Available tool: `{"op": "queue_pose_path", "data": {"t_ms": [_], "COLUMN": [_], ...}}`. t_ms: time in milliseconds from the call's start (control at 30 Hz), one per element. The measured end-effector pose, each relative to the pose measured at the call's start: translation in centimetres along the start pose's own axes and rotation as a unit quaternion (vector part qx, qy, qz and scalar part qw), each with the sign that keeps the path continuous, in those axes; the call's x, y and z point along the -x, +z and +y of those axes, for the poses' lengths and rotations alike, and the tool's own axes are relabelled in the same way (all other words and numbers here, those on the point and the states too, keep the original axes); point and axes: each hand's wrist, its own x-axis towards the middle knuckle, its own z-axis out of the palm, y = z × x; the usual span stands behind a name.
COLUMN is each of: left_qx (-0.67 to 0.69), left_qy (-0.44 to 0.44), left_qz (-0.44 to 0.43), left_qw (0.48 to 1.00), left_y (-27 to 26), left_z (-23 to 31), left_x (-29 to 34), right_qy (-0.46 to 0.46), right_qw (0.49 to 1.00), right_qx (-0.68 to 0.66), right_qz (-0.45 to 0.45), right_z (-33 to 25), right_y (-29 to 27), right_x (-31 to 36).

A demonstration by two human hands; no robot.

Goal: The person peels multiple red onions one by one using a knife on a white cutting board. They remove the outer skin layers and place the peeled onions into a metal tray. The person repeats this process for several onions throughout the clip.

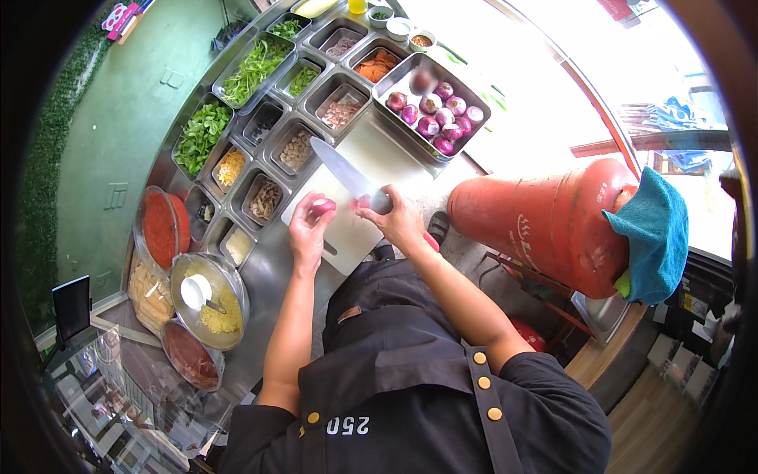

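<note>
Over the white cutting board (354,245), the left hand (305,231) pinched a red onion (322,207) between thumb and fingers, nearer the board's left edge. Right of the onion, the right hand (404,223) was closed around a knife (343,167), its blade slanting toward the board's far-left edge. The palm hid most of the handle; whether its fingertips also gripped a scrap could not be told.

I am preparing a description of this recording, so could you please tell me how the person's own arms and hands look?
The left hand and right hand are bare, without gloves; no watch or bracelet shows on either wrist. The forearms are uncovered, and black sleeves, loose and short, cover the upper arms.
</note>
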Motion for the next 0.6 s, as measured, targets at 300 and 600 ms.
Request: {"op": "queue_pose_path", "data": {"t_ms": [300,600], "left_qx": [0.005,-0.178], "left_qy": [-0.04,-0.072], "left_qz": [-0.01,-0.284], "left_qw": [0.999,0.939], "left_y": [1.2,2.0], "left_z": [0.7,1.7], "left_x": [1.4,1.2], "right_qy": [-0.008,-0.053], "right_qw": [0.997,0.995], "right_qx": [0.071,0.082], "right_qz": [-0.009,-0.005], "right_z": [1.0,1.1], "right_y": [-0.3,0.1], "right_x": [-0.8,-0.8]}}
